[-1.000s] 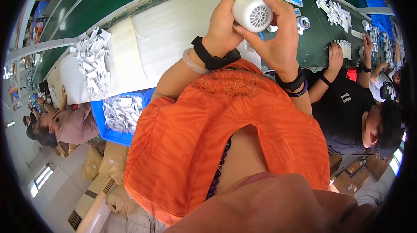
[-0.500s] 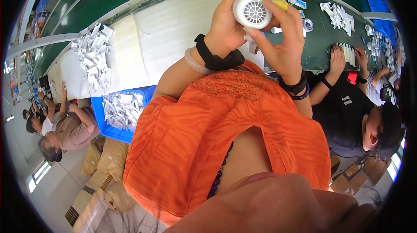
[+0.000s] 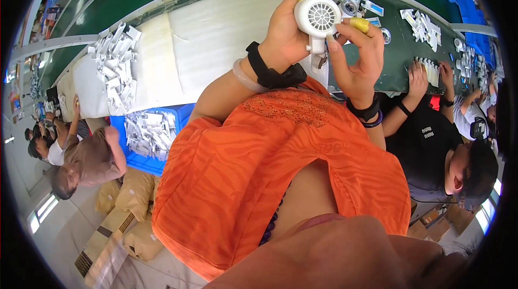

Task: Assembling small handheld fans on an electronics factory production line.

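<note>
You've got the small white fan unit (image 3: 318, 18) up in the air above the bench's (image 3: 226, 30) near edge, w/ both hands on it. Left hand (image 3: 283, 33) wraps the round housing, right hand (image 3: 356, 54) pinches beside the stub handle. Prob. light, stiff plastic, smooth. Grip the rim, not the grille.

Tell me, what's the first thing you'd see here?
Top middle, a small white round fan with a grille face is held up by the left hand and right hand, both with yellow fingertip covers. Below them a bright orange top fills the middle. At left, white plastic parts lie heaped on the white table.
</note>
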A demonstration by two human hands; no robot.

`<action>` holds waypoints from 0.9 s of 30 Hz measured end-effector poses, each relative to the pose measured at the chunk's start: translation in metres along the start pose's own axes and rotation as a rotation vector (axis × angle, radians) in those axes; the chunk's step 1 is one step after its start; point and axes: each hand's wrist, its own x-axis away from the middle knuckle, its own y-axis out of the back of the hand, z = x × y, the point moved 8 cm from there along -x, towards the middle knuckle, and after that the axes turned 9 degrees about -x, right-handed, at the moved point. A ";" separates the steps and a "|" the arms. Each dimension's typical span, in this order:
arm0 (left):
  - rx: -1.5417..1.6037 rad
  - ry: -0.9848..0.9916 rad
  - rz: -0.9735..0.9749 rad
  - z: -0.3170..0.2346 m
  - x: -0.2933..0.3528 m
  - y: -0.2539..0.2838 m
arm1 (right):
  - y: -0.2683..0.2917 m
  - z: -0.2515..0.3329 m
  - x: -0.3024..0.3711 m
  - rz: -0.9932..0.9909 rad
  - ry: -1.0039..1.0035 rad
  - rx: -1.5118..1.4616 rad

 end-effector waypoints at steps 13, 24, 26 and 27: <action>-0.041 -0.022 0.076 -0.007 0.002 -0.002 | 0.002 -0.020 0.023 -0.004 -0.067 -0.129; 0.019 -0.013 0.013 -0.005 0.002 0.006 | -0.027 -0.076 0.083 0.106 -0.481 -0.383; 0.078 -0.004 0.015 -0.004 0.002 0.004 | -0.028 -0.075 0.084 0.108 -0.461 -0.418; 0.078 0.000 0.015 -0.003 0.001 0.004 | -0.028 -0.076 0.085 0.104 -0.463 -0.417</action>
